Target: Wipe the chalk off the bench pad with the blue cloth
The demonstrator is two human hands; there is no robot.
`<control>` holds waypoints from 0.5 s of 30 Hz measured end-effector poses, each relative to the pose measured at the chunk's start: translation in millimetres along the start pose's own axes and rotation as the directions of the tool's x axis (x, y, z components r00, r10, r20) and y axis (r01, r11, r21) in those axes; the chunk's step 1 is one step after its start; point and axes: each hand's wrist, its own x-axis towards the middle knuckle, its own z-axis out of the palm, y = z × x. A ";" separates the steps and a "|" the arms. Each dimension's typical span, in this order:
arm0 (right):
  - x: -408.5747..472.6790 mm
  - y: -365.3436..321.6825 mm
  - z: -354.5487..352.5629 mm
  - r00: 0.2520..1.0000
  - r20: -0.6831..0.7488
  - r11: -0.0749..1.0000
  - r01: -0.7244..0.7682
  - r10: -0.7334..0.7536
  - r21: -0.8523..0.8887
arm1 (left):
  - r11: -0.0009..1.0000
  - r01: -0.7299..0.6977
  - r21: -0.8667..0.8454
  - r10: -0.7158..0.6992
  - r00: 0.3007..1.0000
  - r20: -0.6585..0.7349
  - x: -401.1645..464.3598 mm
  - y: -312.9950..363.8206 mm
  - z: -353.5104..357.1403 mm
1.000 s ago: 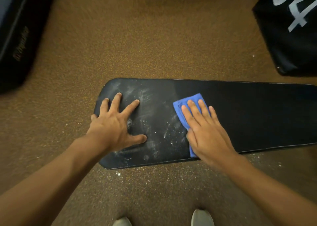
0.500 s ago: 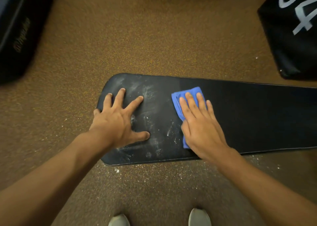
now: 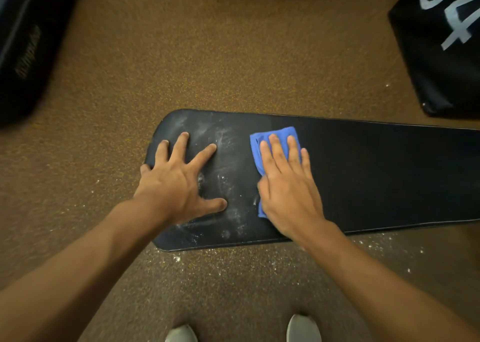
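A long black bench pad [image 3: 376, 175] runs from the centre to the right edge of view. White chalk smears [image 3: 226, 180] cover its rounded left end; the part right of the cloth looks dark and clean. My right hand [image 3: 288, 185] lies flat, pressing the folded blue cloth [image 3: 259, 144] onto the pad, with the cloth showing past my fingertips and thumb side. My left hand [image 3: 179, 183] rests flat with fingers spread on the chalky left end, holding nothing.
The pad stands over brown speckled flooring [image 3: 207, 56] with chalk crumbs [image 3: 376, 245] scattered near its front edge. A black padded block [image 3: 23, 50] sits at the far left, and a black box with white numerals [image 3: 446, 37] at the top right. My shoe tips [image 3: 302, 328] show below.
My right hand has slid the cloth away from me toward the pad's far edge and slightly left. My left hand stays planted on the left end.
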 end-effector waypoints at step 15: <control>5.4 -20.2 5.4 1.000 0.008 1.000 0.023 -0.023 0.005 | 1.000 0.002 0.005 -0.002 1.000 -0.003 0.2 0.1 0.8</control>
